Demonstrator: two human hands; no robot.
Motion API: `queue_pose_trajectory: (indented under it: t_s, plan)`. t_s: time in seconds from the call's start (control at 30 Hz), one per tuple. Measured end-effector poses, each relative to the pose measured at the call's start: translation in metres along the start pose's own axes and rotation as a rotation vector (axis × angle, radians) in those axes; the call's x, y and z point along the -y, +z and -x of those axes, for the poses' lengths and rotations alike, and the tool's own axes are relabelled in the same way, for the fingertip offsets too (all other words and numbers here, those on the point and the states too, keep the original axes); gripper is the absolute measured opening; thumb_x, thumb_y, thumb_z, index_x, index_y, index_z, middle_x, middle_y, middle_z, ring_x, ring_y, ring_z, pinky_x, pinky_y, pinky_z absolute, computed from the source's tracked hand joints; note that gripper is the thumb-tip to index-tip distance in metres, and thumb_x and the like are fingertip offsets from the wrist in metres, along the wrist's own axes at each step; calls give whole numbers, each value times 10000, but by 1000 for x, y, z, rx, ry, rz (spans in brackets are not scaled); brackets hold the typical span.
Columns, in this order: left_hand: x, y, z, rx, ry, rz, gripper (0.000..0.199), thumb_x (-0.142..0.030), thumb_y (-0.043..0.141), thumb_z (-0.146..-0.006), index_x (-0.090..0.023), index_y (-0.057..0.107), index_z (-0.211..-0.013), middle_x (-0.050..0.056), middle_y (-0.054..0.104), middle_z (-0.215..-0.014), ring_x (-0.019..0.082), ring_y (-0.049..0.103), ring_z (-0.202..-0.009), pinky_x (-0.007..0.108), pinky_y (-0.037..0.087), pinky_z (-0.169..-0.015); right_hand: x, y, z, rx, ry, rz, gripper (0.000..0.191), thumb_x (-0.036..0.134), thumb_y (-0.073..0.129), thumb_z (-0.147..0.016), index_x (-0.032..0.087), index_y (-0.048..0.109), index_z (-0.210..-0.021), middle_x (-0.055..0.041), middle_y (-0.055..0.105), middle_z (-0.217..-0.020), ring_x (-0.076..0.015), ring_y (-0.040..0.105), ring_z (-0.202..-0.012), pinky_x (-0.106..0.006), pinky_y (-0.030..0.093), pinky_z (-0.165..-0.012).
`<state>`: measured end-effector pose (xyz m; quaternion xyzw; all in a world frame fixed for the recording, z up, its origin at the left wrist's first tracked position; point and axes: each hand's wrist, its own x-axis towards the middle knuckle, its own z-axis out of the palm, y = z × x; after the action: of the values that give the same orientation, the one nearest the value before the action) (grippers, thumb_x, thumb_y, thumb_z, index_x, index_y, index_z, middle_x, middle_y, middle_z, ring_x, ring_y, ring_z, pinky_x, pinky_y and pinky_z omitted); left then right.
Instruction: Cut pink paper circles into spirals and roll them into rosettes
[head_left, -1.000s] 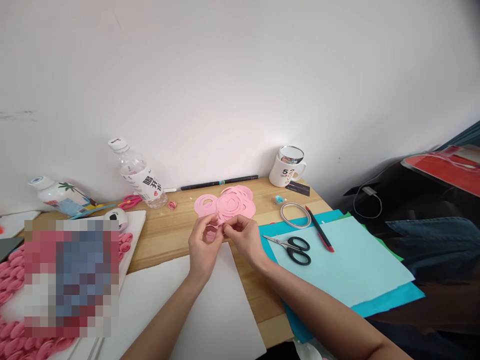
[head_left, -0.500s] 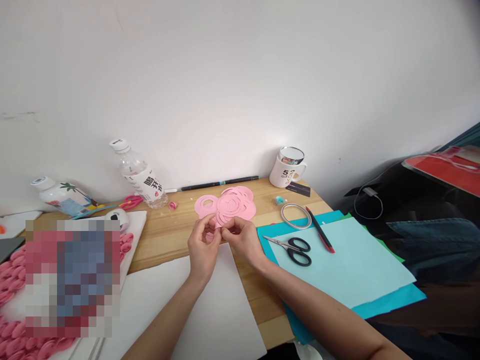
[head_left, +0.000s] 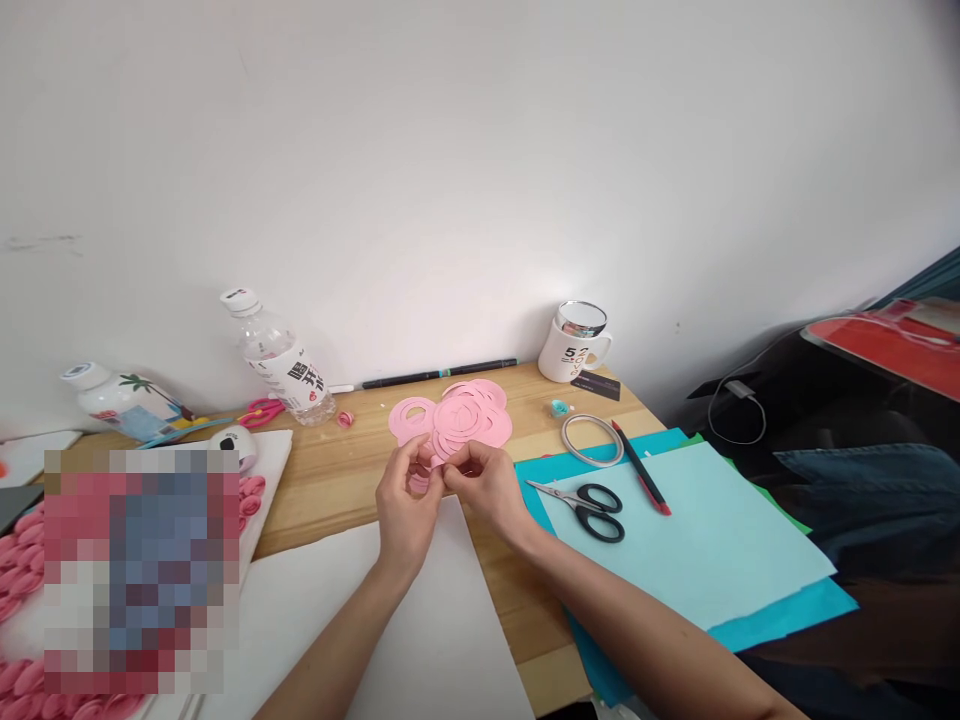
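My left hand (head_left: 407, 508) and my right hand (head_left: 489, 492) meet at the fingertips over the wooden table. Between them they pinch a small pink paper strip (head_left: 438, 461), mostly covered by the fingers. Just beyond lies a pile of pink paper spirals (head_left: 466, 412), cut into curling rings. A white sheet (head_left: 442, 610) lies under my left wrist. Beside my right forearm, black-handled scissors (head_left: 592, 508) rest on pale blue paper (head_left: 697, 540).
Right of the pile are a tape roll (head_left: 564, 437), a black-and-red pen (head_left: 641, 468) and a lidded mug (head_left: 574, 345). A water bottle (head_left: 289, 370) and pink scissors (head_left: 261, 412) stand and lie at left. A board of rolled pink paper flowers (head_left: 251, 500) is front left.
The view has shifted slightly, so things sit a little lower. Both hands keep pinching the pink strip in nearly the same place, with only small finger movement.
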<state>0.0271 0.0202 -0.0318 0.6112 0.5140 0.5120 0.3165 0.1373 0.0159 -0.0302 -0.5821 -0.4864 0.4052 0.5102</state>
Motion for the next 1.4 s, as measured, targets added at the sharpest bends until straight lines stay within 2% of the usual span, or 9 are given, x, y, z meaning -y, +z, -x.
queue_pose_trajectory:
  t_s: [0.1,0.27,0.37,0.57,0.77,0.97,1.4]
  plan:
    - [1,0,-1,16,-9,25,291,-182,558,-735,-201,561,-1026,36,577,-870,148,569,-804,286,469,-741,-2,-1,-1,-8,24,-45,49,194,565,-621,158,582,-592,-1,624,-583,-136,579,-558,-241,474,-560]
    - [0,-2,-4,32,-19,32,370,-184,610,-682,-203,553,-1047,49,572,-920,149,571,-792,283,497,-708,1,-6,-7,28,181,-331,65,208,598,-604,145,587,-596,-12,632,-593,-141,609,-564,-278,525,-607]
    - [0,-2,-4,54,-30,10,347,-203,610,-688,-200,576,-1034,45,584,-895,135,569,-734,274,507,-673,5,-7,-7,43,228,-403,78,213,614,-592,145,578,-584,-2,621,-584,-137,614,-570,-289,538,-629]
    - [3,-3,-4,109,-57,56,257,-251,592,-721,-180,640,-963,46,648,-812,149,609,-704,271,521,-631,-7,-4,-6,49,84,-168,74,211,563,-638,150,604,-636,-21,649,-642,-152,618,-608,-268,518,-595]
    - [-1,-5,-5,64,97,-82,238,-177,581,-699,-191,661,-923,38,665,-823,133,608,-666,255,512,-629,-10,-4,-4,12,-17,14,82,211,536,-660,159,598,-645,-14,654,-643,-147,609,-593,-247,486,-574]
    - [-3,-6,-4,27,151,-99,195,-159,565,-690,-202,685,-838,41,687,-812,155,632,-689,257,519,-602,-5,-2,2,15,-34,89,81,224,528,-679,177,588,-651,-10,663,-663,-150,619,-594,-249,478,-570]
    - [1,-10,-8,128,129,-51,167,-200,583,-728,-211,724,-817,47,724,-836,186,661,-719,287,547,-622,-1,0,6,-14,-41,120,81,248,514,-697,200,548,-642,7,638,-655,-152,616,-607,-262,480,-599]
